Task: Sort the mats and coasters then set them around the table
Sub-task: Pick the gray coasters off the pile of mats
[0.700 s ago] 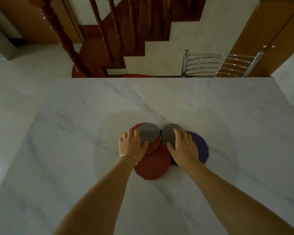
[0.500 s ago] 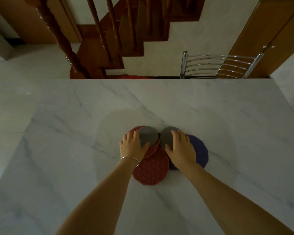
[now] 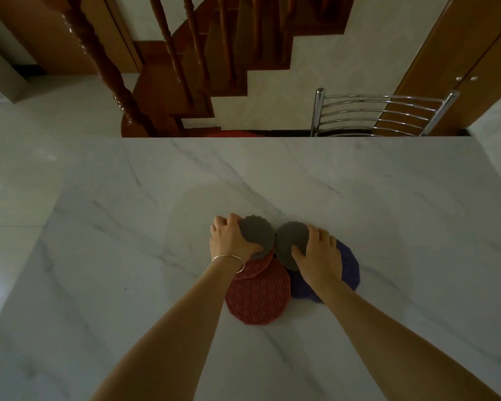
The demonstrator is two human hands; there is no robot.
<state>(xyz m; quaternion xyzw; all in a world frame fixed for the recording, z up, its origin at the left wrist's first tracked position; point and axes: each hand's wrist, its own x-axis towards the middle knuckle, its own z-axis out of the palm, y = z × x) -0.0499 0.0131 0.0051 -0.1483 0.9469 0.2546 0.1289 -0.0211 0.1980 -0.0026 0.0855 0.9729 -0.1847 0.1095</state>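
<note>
Marble table (image 3: 128,256), staircase behind. L hand (image 3: 229,241) curls round left grey coaster (image 3: 256,234), which overlaps small red mat (image 3: 258,267) and big red mat (image 3: 258,296). R hand (image 3: 318,256) lies fairly flat, pressing right grey coaster (image 3: 292,244) on purple mat (image 3: 347,267). Risk: the overlapping mats underneath drag along w/ the coasters.

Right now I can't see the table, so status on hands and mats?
Left hand grips left grey scalloped coaster. Right hand flat on right grey scalloped coaster. Red and purple mats underneath, overlapping. Nothing blocking.
</note>
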